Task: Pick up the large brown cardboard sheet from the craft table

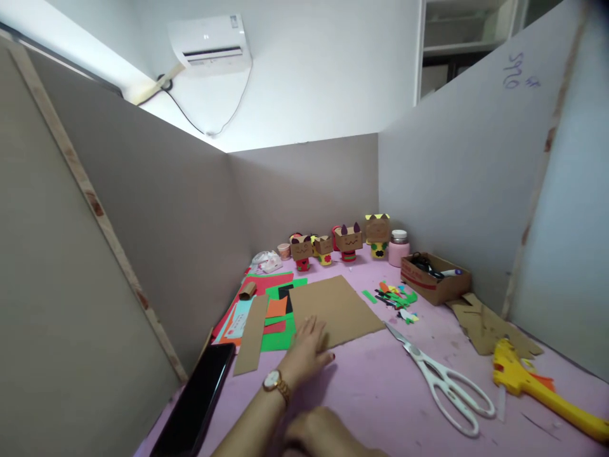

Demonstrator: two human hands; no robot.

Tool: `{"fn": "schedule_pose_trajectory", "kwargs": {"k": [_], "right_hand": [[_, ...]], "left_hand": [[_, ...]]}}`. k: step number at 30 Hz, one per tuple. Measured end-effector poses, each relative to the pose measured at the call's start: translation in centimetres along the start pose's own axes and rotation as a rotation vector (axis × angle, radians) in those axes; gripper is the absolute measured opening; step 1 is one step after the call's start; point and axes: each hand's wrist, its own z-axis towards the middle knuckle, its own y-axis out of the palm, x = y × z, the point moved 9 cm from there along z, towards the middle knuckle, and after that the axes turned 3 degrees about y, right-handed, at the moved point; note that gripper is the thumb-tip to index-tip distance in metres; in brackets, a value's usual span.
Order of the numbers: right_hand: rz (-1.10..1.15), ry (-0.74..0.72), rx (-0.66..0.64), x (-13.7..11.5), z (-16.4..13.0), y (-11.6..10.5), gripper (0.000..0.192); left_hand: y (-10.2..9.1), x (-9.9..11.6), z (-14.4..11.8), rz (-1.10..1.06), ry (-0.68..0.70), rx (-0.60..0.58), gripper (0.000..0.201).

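My left hand [307, 352], with a gold watch [273, 381] on the wrist, lies with fingers stretched out over the lower left edge of a brown cardboard sheet [337, 308]. At the bottom edge of the view is my right hand [323, 431], blurred and bent inward, its fingers hidden. Left of the sheet are a narrow cardboard strip [251, 336], an orange paper piece [276, 308] and green paper sheets [276, 343]. White-handled scissors [435, 374] lie at the right, their tips by the sheet's corner.
A phone [195, 400] lies front left, a yellow glue gun [518, 374] front right. Paper scraps [394, 295], a cardboard box [435, 279] with tools and a pink jar [398, 249] stand farther back. Several cardboard-headed figures [349, 241] line the rear. Grey partitions [304, 184] enclose the table.
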Motion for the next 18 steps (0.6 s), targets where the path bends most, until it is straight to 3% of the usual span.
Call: {"fn": "schedule_pose_trajectory", "kwargs": {"k": [3, 6, 10, 15, 18], "right_hand": [[-0.174, 0.110, 0.150, 2.3, -0.6, -4.6, 0.018], [-0.307, 0.184, 0.285, 3.8, -1.4, -8.7, 0.026], [-0.488, 0.257, 0.378, 5.5, -2.7, -12.2, 0.029], [-0.736, 0.415, 0.457, 8.3, -5.8, -16.9, 0.037], [-0.837, 0.542, 0.482, 10.0, -8.5, -19.1, 0.032]], "left_hand": [[2.2, -0.9, 0.4, 0.040, 0.032, -0.015, 0.067], [2.7, -1.0, 0.4, 0.082, 0.086, 0.010, 0.049], [2.5, -1.0, 0.0, 0.127, 0.125, 0.027, 0.034], [1.6, -1.8, -1.0, 0.139, 0.147, 0.039, 0.030], [1.2, -2.5, -1.7, 0.124, 0.162, 0.031, 0.034]]}}
